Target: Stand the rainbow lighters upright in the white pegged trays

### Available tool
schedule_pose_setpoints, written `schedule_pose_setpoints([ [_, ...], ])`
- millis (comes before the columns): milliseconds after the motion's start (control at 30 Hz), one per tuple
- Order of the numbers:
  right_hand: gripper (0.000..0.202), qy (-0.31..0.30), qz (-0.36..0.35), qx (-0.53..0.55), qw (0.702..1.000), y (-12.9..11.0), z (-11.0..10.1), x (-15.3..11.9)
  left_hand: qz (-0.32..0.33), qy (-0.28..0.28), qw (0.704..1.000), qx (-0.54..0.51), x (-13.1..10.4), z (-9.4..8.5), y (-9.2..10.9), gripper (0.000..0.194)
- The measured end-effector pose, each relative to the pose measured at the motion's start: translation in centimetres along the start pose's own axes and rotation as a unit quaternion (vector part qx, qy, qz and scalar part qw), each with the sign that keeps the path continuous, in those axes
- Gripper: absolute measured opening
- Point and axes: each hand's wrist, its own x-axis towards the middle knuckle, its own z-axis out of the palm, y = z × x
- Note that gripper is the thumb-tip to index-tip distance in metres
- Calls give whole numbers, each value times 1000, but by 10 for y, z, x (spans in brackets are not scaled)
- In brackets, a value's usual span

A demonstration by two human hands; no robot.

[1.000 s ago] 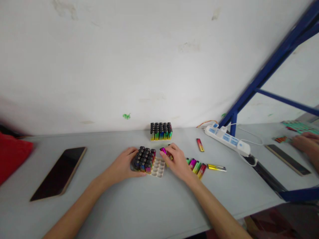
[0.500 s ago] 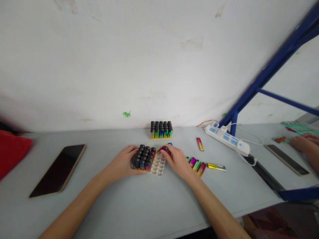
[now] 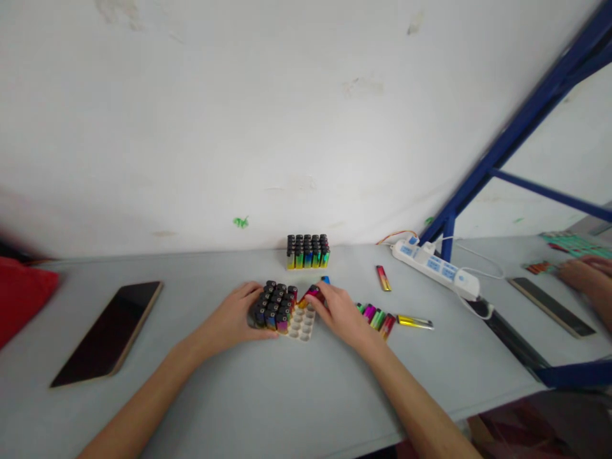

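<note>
My left hand (image 3: 241, 313) curls around the left side of a block of black-topped lighters (image 3: 276, 305). They stand upright in a pale tray with round holes (image 3: 302, 325), whose right-hand holes show bare. Between the thumb and fingers of my right hand (image 3: 338, 311) is a tilted red and yellow lighter (image 3: 312, 294), over the tray's far right part. Just beyond that hand a bit of a blue lighter (image 3: 326, 279) shows. Several colourful lighters (image 3: 377, 318) lie beside my right wrist, partly hidden by it.
A full block of upright lighters (image 3: 308, 252) stands near the wall. Single lighters, one red (image 3: 383, 278) and one yellow (image 3: 415, 322), lie to the right. There are also a power strip (image 3: 435, 266), a blue metal frame (image 3: 478, 177), a dark flat device (image 3: 108, 331) and another person's hand (image 3: 581, 274).
My right hand has brought the red and yellow lighter slightly lower, closer to the tray's holes. My left hand keeps its hold on the block. The view has shifted a little.
</note>
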Motion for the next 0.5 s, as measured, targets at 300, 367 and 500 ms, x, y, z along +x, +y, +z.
schedule_pose_setpoints([
  [300,18,-11,-23,0,1000,-7,2,-3,20,7,1000,-4,1,-1,-2,63],
  [367,26,39,-19,28,999,2,-3,-8,17,4,1000,-3,1,-1,-1,66],
  [500,31,111,77,-66,989,20,-7,-7,20,-4,1000,-5,0,-2,3,67],
])
